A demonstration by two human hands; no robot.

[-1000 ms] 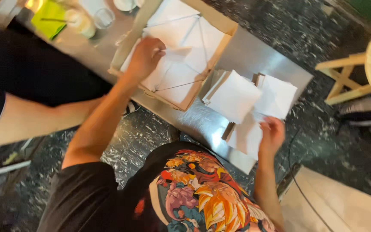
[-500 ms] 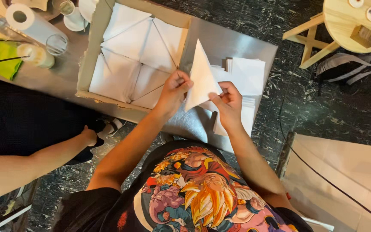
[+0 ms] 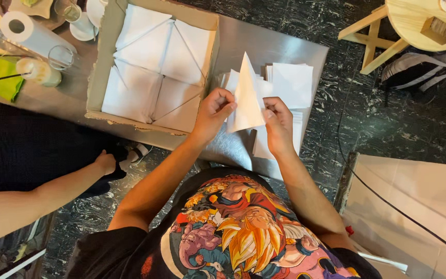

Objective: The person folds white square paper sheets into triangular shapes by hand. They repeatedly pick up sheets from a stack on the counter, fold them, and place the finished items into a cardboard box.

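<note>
The left hand [image 3: 213, 111] and the right hand [image 3: 277, 124] both pinch a white paper napkin [image 3: 247, 98] folded to a tall triangle, its point upward, held above the near edge of the steel table [image 3: 269, 49]. The left fingers grip its left edge, the right thumb and fingers its lower right corner. Half a second ago the napkin leaned more to the right and the hands sat closer together at its base; now the triangle stands nearly upright with the hands spread to either side. A second ago the left hand lay flat in the box and the right rested on the loose napkins.

Just behind the held napkin, a stack of white napkins [image 3: 290, 85] lies toward the table's right edge. To the left, a shallow cardboard box [image 3: 104, 67] holds folded napkins in rows. Beyond it, near the far left corner, stand a paper towel roll [image 3: 24, 33], a glass [image 3: 60, 57] and a green cloth [image 3: 1, 77]. Another person's arm [image 3: 37, 194] reaches in low on the left, off the table. A round wooden stool [image 3: 414, 26] stands on the dark floor at the upper right.
</note>
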